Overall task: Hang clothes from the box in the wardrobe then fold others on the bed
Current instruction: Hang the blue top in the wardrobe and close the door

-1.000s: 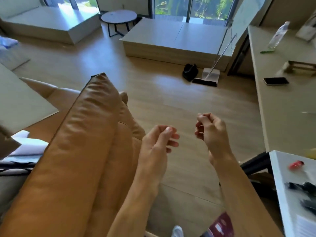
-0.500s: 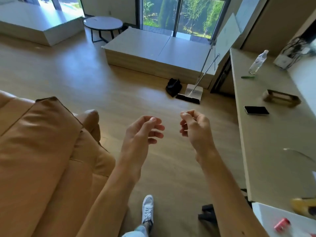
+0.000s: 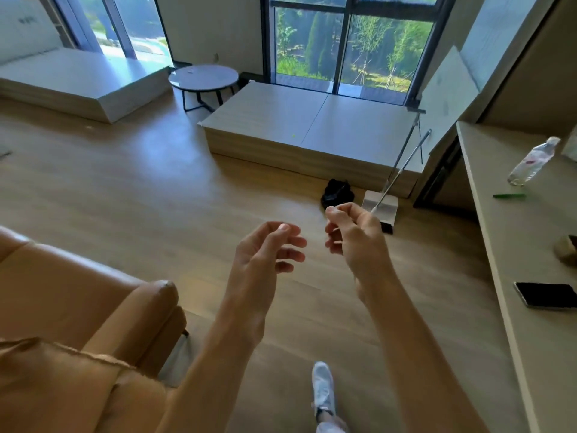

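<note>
Both forearms are raised fwd over the light wood plank floor (image 3: 125,198), hands side by side, close but not touching. The left hand (image 3: 265,248) has its palm turned inward, fingers loosely curled and spread apart, thumb up beside the index finger; it holds nothing. The right hand (image 3: 352,239) is just beside it and slightly further fwd, fingers loosely curled toward the palm w/ the thumb tip against the index tip; nothing is visible in it. Where the clothes, box and wardrobe are cannot be told from this view. The tan leather sofa (image 3: 78,307) fills the lower left, its armrest near the left forearm. One white sneaker (image 3: 323,389) is on the floor btwn the forearms. Ahead, a low pale wood platform (image 3: 306,126) sits below the dark-framed window (image 3: 349,48), w/ a round grey side table (image 3: 204,78) at its left. A black bag-like item (image 3: 337,192) and a white dustpan w/ metal handle (image 3: 382,207) are on the floor at the platform's front. At right, the long beige counter (image 3: 515,245) carries a clear plastic bottle (image 3: 530,162), a thin green item (image 3: 509,195) near it, and a black phone (image 3: 546,293) lying flat, well apart from the bottle.
</note>
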`<action>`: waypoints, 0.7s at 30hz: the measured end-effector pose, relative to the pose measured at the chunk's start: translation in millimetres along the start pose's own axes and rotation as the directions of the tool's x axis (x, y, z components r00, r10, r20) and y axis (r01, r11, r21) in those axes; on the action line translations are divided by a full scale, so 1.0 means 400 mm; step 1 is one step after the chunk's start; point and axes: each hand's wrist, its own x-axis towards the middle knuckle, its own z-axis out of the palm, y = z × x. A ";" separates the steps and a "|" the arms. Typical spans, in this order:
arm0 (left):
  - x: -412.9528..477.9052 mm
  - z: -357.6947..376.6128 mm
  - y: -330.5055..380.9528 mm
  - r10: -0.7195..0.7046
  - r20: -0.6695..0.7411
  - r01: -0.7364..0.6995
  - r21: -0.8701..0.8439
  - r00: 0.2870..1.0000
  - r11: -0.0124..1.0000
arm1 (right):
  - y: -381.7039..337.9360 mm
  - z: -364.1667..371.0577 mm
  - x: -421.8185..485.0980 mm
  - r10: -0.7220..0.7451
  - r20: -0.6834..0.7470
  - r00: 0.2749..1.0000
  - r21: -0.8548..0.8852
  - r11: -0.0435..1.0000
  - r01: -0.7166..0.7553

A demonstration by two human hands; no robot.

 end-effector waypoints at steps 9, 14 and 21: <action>0.496 -0.003 0.036 0.031 -0.234 -0.022 0.043 0.972 0.999 | -0.046 0.182 0.563 -0.025 0.271 0.962 -0.002 1.000 0.027; 0.701 -0.068 0.105 0.054 -0.401 -0.042 0.037 0.915 0.998 | -0.129 0.332 0.809 -0.018 0.418 0.908 0.006 1.000 0.018; 0.983 -0.264 0.136 0.080 -0.588 -0.108 -0.013 0.805 0.994 | -0.151 0.623 1.062 -0.018 0.596 0.803 -0.013 0.999 0.032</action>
